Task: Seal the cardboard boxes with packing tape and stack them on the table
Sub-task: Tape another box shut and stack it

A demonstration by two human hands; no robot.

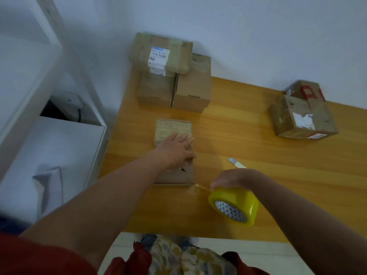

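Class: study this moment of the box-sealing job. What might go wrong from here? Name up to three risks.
1. The tape strand stretched from the box to the tape roll looks bunched; it may stick to itself.
2. The blade lies beside the right hand; a careless reach might cut it.
3. Only the flat left hand steadies the box; pulling could drag it.

I see a wooden table (248, 135) carrying a flat box (173, 128) at centre-left, a left rear box (155, 92) touching a right rear box (193, 90) at the far edge, a worn box (303, 118) far right, and a small blade (236, 162).
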